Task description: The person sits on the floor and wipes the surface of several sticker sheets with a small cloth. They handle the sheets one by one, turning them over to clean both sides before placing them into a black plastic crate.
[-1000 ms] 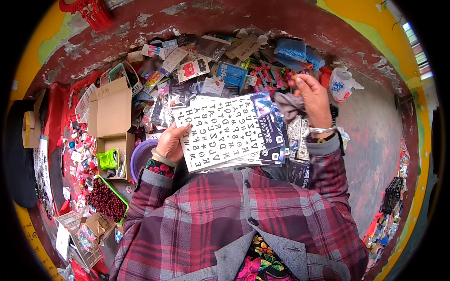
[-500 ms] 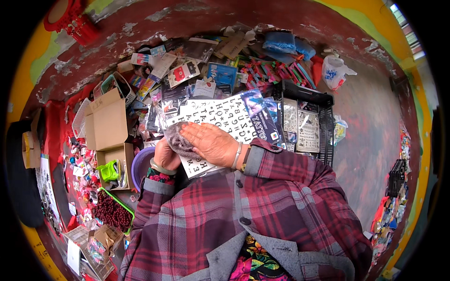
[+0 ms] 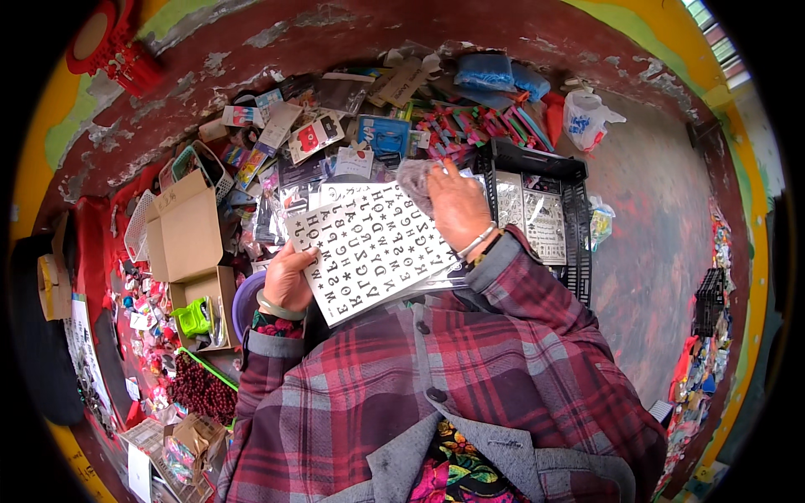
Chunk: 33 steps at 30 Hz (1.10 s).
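A white sheet printed with black letters and stars [image 3: 360,251] lies tilted in front of my chest, over other sheets. My left hand [image 3: 288,281] grips its left edge, thumb on top. A crumpled grey cloth [image 3: 413,183] is under the fingers of my right hand [image 3: 459,205], which holds it at the sheet's upper right corner and hides that part of the print. To the right of my right hand stands a black plastic crate [image 3: 579,243] with printed sheets [image 3: 543,222] inside.
An open cardboard box [image 3: 189,222] and a purple tub [image 3: 243,306] stand left of my left hand. Packaged goods, including a blue card pack [image 3: 384,136], pile up beyond the sheet. Dark red beads [image 3: 201,390] fill a green-rimmed basket. A white plastic bag [image 3: 587,117] sits far right.
My right hand has carried the cloth up and right, away from my left hand. My left hand has let go of the cloth and now grips the sheet, which shows more fully.
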Each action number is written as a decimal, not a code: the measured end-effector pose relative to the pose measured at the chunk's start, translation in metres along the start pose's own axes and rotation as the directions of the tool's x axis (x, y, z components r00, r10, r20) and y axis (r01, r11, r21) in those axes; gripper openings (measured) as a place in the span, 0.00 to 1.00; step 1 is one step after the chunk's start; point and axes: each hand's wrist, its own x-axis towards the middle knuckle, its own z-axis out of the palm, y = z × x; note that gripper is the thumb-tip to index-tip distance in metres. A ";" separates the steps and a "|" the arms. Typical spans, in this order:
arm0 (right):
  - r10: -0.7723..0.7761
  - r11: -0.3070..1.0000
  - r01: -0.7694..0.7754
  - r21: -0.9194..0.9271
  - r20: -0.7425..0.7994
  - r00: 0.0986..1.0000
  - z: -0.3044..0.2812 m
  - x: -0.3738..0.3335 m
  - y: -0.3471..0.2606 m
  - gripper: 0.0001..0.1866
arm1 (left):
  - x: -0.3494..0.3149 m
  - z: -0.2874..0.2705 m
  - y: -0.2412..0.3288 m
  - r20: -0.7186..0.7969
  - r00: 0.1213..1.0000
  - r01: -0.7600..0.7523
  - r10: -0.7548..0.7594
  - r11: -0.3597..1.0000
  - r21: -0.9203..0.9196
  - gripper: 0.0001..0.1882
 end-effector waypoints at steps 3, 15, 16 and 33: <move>0.053 0.999 -0.053 0.007 -0.100 0.994 -0.009 -0.008 0.016 0.15 | -0.005 0.002 0.001 -0.017 1.000 -0.003 0.003 1.000 -0.012 0.23; -0.463 0.658 0.589 0.469 -0.365 0.808 -0.026 0.004 -0.081 0.28 | 0.009 0.016 -0.001 0.112 0.991 0.100 -0.070 0.952 -0.289 0.19; -0.545 0.581 0.619 0.529 -0.312 0.778 -0.011 0.000 -0.092 0.28 | 0.016 0.007 -0.006 0.139 0.985 0.132 -0.101 0.963 -0.236 0.20; -0.023 0.998 0.024 0.050 -0.020 1.000 -0.022 -0.044 0.027 0.17 | 0.014 0.003 -0.011 0.027 0.997 0.078 -0.074 0.979 -0.186 0.20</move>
